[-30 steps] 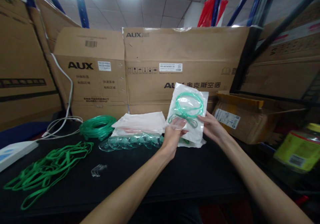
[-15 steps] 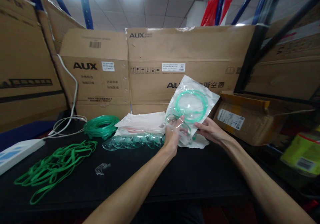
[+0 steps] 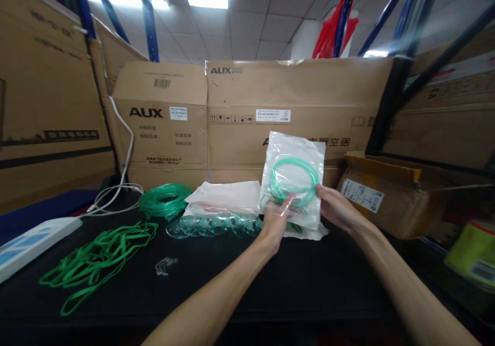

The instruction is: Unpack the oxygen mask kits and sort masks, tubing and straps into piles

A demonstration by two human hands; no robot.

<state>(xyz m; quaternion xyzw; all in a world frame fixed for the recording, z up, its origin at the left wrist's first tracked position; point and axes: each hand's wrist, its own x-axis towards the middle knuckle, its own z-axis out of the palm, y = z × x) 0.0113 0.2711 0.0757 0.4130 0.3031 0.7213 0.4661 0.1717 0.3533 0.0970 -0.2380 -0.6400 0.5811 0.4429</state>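
Note:
A clear-and-white pouch [image 3: 284,147] stands tilted up above the table, with a coil of thin green tubing [image 3: 296,161] showing through its film. My right hand [image 3: 336,207] pinches the pouch's right edge. At its lower left is my left hand [image 3: 274,225], closed on the pouch with the thumb up against the front; its other fingers are blurred. More green material shows near the left hand, its shape partly hidden. Just left of the pouch, a row of clear green masks [image 3: 211,225] lies in front of a stack of white pouches [image 3: 222,191].
Green elastic straps [image 3: 100,253] lie on the black table [image 3: 240,279], with small metal strips [image 3: 165,266] beside them. Behind are a coil of thicker green tubing [image 3: 164,201] and a power strip [image 3: 38,240]. Cardboard boxes [image 3: 240,88] wall the back; an open carton [image 3: 363,196] stands right.
The pouch has turned more upright and sits slightly lower in view. My right hand has shifted up along its right edge. The whole view has tilted upward a little.

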